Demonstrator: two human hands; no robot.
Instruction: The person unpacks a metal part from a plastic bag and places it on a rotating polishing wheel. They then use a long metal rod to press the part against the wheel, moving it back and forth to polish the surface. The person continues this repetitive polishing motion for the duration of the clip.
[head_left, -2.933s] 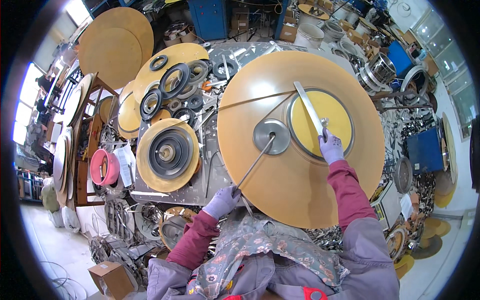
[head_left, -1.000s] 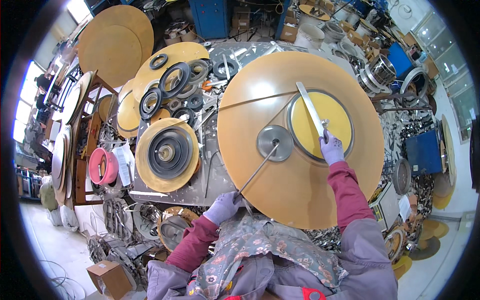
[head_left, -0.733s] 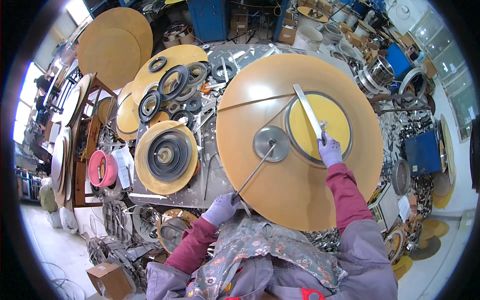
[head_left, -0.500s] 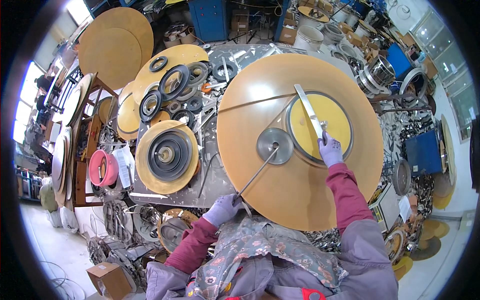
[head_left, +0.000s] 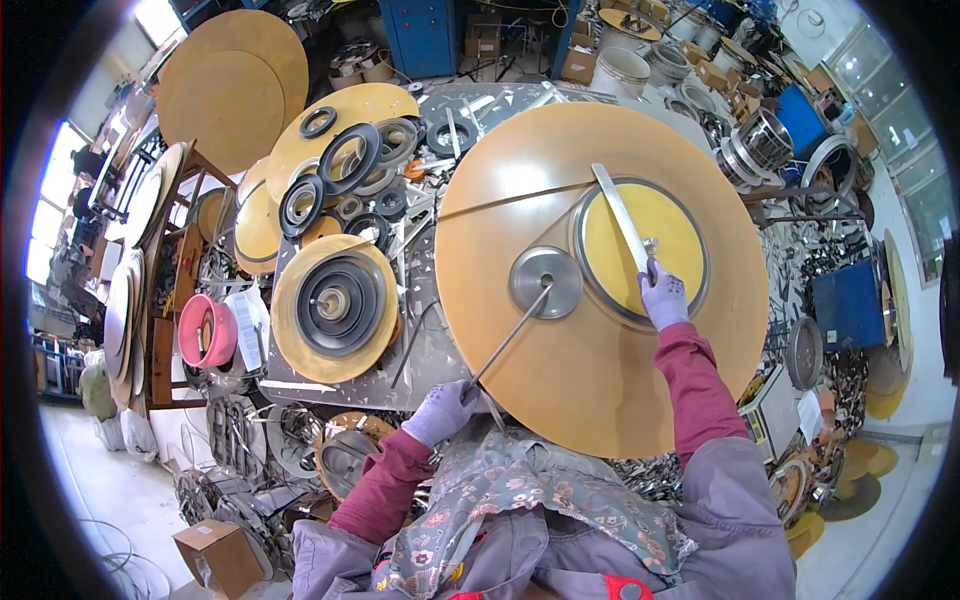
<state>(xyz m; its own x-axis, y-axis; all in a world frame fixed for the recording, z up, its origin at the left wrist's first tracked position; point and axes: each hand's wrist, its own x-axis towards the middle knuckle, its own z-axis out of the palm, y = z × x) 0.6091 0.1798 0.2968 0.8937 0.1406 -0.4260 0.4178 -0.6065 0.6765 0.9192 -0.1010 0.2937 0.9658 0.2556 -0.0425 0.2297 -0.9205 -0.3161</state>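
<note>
My left hand (head_left: 441,412), in a pale purple glove, is wrapped round a thin metal rod (head_left: 512,333). The rod's far end meets the hub of a small grey metal disc (head_left: 563,290), which lies on a large tan round plate (head_left: 520,375). My gloved right hand (head_left: 663,295) grips the near end of a flat metal bar (head_left: 621,217). That bar lies across a yellow disc (head_left: 668,235), over the edge of the dark ring (head_left: 707,258) around it. A thin dark strip (head_left: 515,201) runs from the plate's left edge toward the ring.
Left of the plate, a smaller tan disc (head_left: 375,352) carries stacked dark rings. More loose rings (head_left: 350,160) lie behind it on the grey table (head_left: 425,370). A pink bucket (head_left: 221,322) stands at the left. Metal scraps (head_left: 790,290) crowd the right side.
The small grey disc and the rod's far end have shifted slightly away from me and left. My right hand and the flat bar keep nearly the same place.
</note>
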